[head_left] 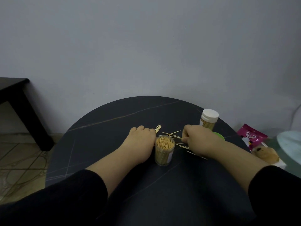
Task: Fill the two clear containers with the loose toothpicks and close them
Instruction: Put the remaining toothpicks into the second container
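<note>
- Black stone-look table point(101, 137), round and veined with pale lines, carries everything for the task on its far right half.
- The left hand point(141, 137) rests on the top just left of the open container, its fingers curled round a bundle point(158, 128) of toothpicks whose tips poke out on the far side, pointing away and to the right.
- The right hand point(198, 141) lies on the other side of the open container. Its fingers are bent down onto the scatter and seem to pinch one of the sticks at its tip.
- The closed container point(208, 123), full and capped with a white lid point(210, 115), stands beyond the right hand near the table's edge; that one looks finished.
- The open container point(163, 154) stands upright between the two hands, touching the left one, and is packed nearly to its mouth with toothpicks standing on end.
- A green lid point(219, 136), mostly hidden behind the right hand, is probably the cap for the open container.
- The loose toothpicks point(171, 133) lie flat just beyond and to the right of the open mouth, most with their long axis running left to right. The right hand is on them and nearer, so each stick has to be tipped upright and brought a short way left and nearer to drop in.
</note>
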